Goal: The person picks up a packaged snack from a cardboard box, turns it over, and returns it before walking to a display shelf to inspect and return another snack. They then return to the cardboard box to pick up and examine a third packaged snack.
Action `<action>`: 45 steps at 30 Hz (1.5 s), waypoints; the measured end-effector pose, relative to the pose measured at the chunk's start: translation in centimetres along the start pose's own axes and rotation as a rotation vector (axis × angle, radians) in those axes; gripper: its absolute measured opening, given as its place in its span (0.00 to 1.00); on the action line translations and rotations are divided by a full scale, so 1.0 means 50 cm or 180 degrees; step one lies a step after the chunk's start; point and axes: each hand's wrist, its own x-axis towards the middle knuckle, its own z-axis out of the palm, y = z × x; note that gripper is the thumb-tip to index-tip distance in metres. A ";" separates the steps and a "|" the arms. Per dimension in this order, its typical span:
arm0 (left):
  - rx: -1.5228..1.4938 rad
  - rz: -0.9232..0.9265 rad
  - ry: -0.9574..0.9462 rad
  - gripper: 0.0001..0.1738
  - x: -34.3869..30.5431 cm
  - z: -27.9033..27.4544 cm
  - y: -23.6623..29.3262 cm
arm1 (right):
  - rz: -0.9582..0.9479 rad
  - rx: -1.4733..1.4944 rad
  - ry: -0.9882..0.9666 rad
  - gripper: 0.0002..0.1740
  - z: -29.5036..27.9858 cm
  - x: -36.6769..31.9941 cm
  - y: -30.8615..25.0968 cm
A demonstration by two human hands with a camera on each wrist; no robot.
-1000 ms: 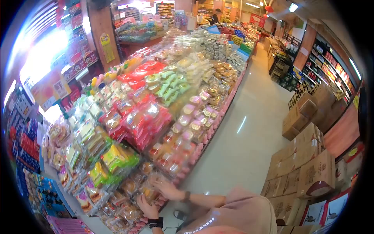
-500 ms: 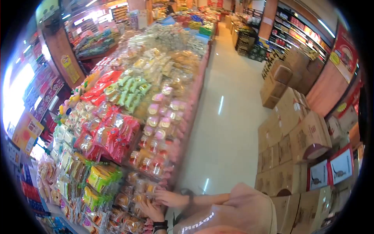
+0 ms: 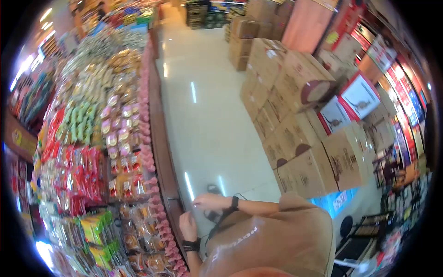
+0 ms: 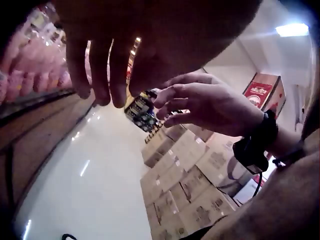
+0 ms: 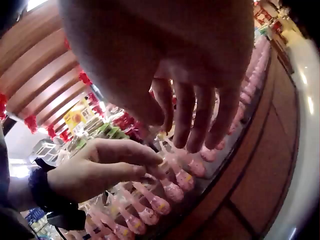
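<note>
Beside the display stand (image 3: 162, 143), the fingers of the left hand (image 3: 188, 226) and right hand (image 3: 213, 201) are open and relaxed, near each other. Pink trim (image 3: 162, 222) edges the stand, wrapped buns (image 3: 150, 226) lie inside it, and cartons (image 3: 297, 74) rise across the floor (image 3: 207, 143).

Shiny pale floor (image 3: 198, 134) is running alongside the stacked cardboard boxes (image 3: 295, 111), catching bright light streaks. A pinkish pillar (image 3: 305, 23) is standing just beyond them, and some lit-up shelves (image 3: 406, 108) are glowing off to their right.

Head view high — wrists' close
</note>
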 end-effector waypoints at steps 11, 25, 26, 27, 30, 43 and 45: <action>0.0078 0.1359 -0.1283 0.11 0.109 0.161 0.130 | 0.0865 -0.0128 0.0789 0.15 -0.060 -0.317 0.089; -0.0545 0.2581 -0.2782 0.15 0.163 0.689 0.729 | 0.1815 -0.0355 0.4043 0.13 -0.363 -0.943 0.113; -0.0664 0.2759 -0.2857 0.16 0.158 0.731 0.786 | 0.1796 -0.0362 0.4378 0.12 -0.382 -0.988 0.114; -0.0783 0.2935 -0.2942 0.18 0.156 0.770 0.841 | 0.1826 -0.0277 0.4814 0.12 -0.408 -1.025 0.097; -0.0966 0.3574 -0.2977 0.23 0.167 0.912 0.973 | 0.1368 -0.0983 0.5734 0.13 -0.502 -1.150 0.030; -0.0888 0.4346 -0.3537 0.43 0.117 1.340 1.524 | 0.3472 -0.2884 0.5388 0.37 -0.744 -1.487 0.083; -0.1045 0.4508 -0.3482 0.45 0.117 1.398 1.537 | 0.3563 -0.2645 0.5316 0.35 -0.749 -1.497 0.083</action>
